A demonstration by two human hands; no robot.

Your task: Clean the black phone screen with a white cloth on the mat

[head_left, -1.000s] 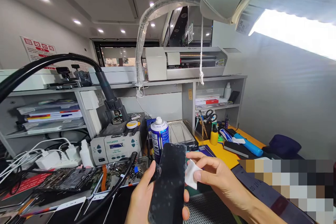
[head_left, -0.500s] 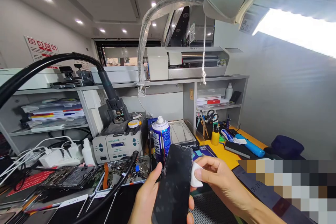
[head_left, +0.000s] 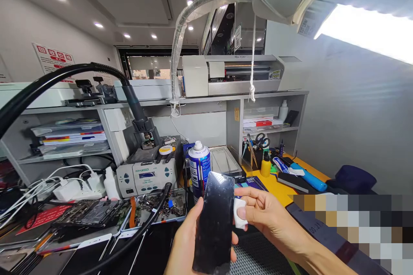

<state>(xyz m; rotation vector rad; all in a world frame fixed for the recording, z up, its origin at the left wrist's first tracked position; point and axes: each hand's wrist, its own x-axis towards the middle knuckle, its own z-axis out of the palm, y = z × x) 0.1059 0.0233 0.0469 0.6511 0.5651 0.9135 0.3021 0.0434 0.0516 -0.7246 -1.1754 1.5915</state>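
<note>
A black smartphone (head_left: 214, 227) stands tilted upright in the head view, its dark glass facing me and specked with small spots. My left hand (head_left: 184, 240) is closed round it from below, thumb along the left edge and fingertips showing at the right edge. Between the thumb and fingers of my right hand (head_left: 264, 212) is a folded white wipe (head_left: 240, 213), pinched beside the phone's right edge. Whether the wipe touches the edge I cannot tell. Just behind the phone stands a blue and white spray can (head_left: 199, 165).
A grey soldering station (head_left: 148, 176) stands left of the can. Loose circuit boards (head_left: 93, 212) lie front left, with a black hose (head_left: 142, 234) across them. A yellow bottle (head_left: 265, 165) and a blue tool (head_left: 311, 177) lie at the right. A bright lamp (head_left: 364, 30) hangs overhead.
The phone has tilted, and light now glints on its top end. The wipe and my right hand remain beside the right edge. The whole view has shifted slightly.
</note>
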